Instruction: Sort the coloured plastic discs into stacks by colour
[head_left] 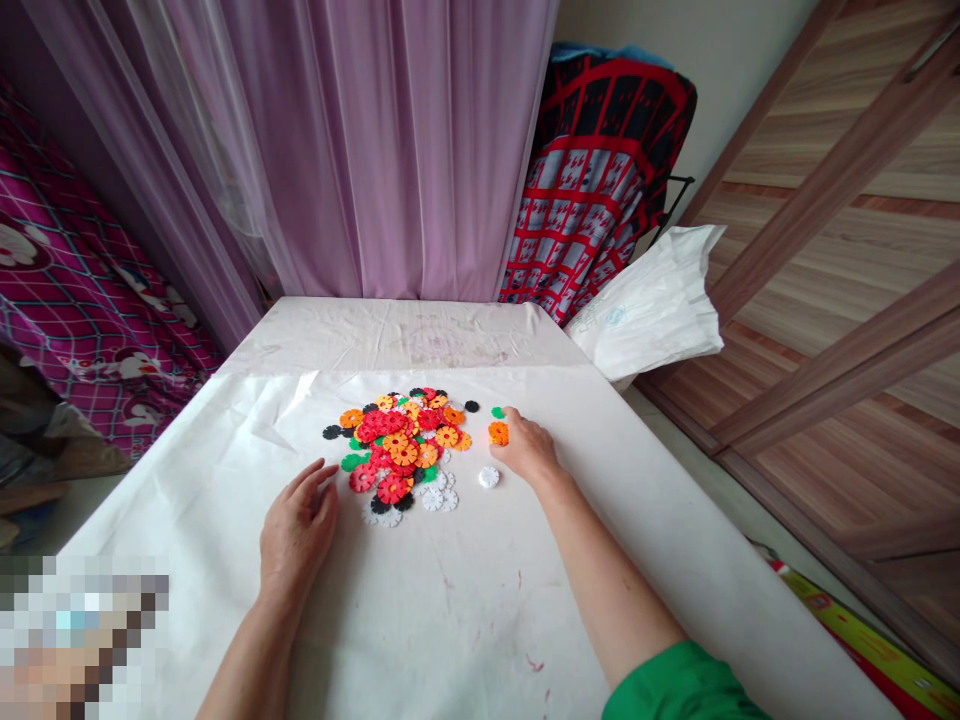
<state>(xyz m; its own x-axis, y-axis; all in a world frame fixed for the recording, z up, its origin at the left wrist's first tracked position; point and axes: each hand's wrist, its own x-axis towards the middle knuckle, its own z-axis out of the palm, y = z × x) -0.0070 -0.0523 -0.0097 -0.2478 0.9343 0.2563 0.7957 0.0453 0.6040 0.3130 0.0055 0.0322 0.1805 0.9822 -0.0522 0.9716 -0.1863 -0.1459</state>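
Just left of the pile of notched discs [396, 441], toward its near side, holding the left hand [298, 525] loosely open and empty; right of the pile, beyond white discs [489, 477], pinching orange discs [497, 433] in the right hand [531, 447], lifted or not impossible to tell, with a green disc [497, 412] just past. Apparently grouping by colour; likely calling for a steady release, then another pick from the pile

The right arm [622, 590] carries a solid green fabric sleeve [679, 688] that ends above the bare right forearm, which tapers to a narrow wrist [549, 474] and a bare right hand [527, 445], while the left forearm [253, 648] and left hand [298, 525] are likewise uncovered.
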